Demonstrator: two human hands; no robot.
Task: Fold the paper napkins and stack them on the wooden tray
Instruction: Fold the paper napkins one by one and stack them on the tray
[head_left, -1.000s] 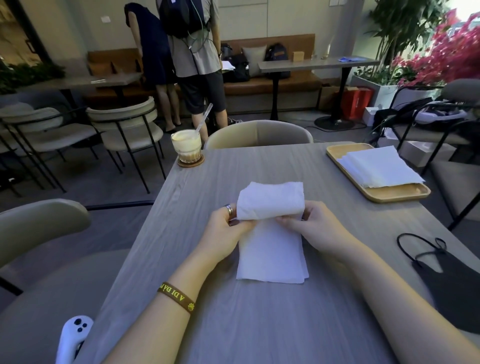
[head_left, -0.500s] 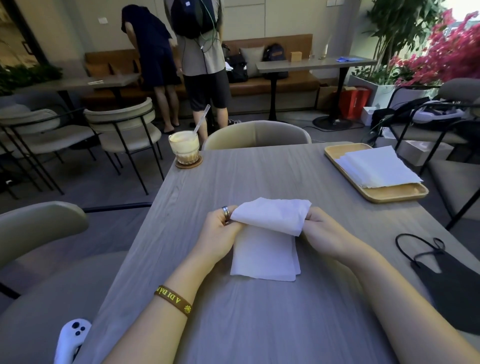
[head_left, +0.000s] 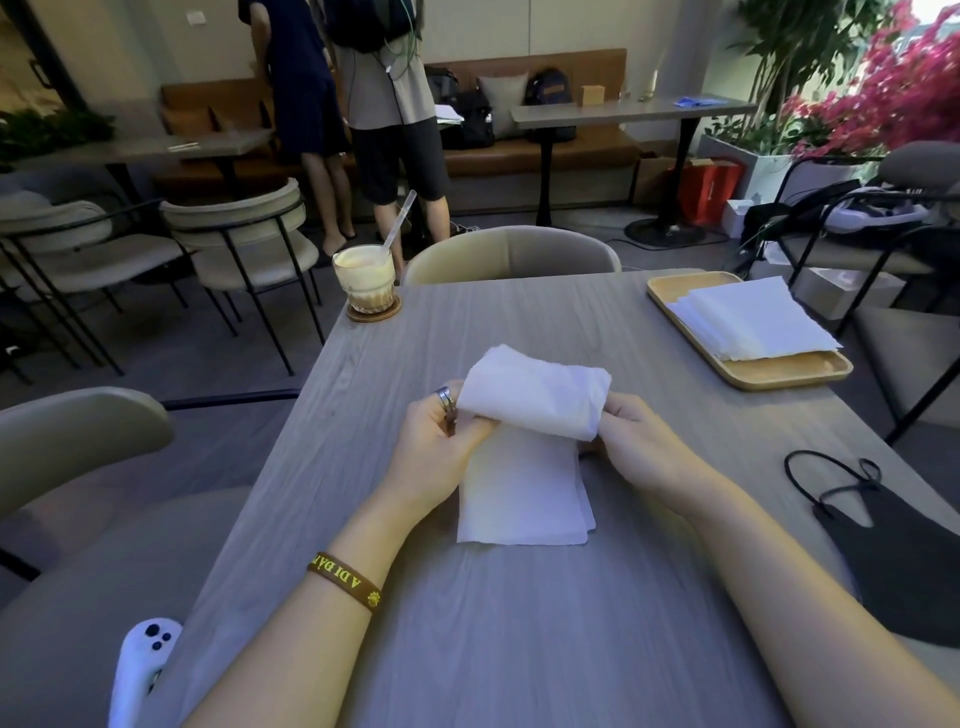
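A white paper napkin lies in the middle of the grey table, its far half curled up and over toward me. My left hand, with a ring on one finger, pinches the left end of the raised fold. My right hand pinches the right end. The near half of the napkin rests flat on the table between my wrists. A wooden tray sits at the far right of the table with a stack of white napkins on it.
A glass of iced drink with a straw stands on a coaster at the far left corner. A black face mask lies at the right edge. A white controller sits at the near left. Chairs surround the table; two people stand behind.
The far half of the napkin has lifted higher and curled further toward me, both hands keeping their pinch on its ends. The people in the background shifted slightly.
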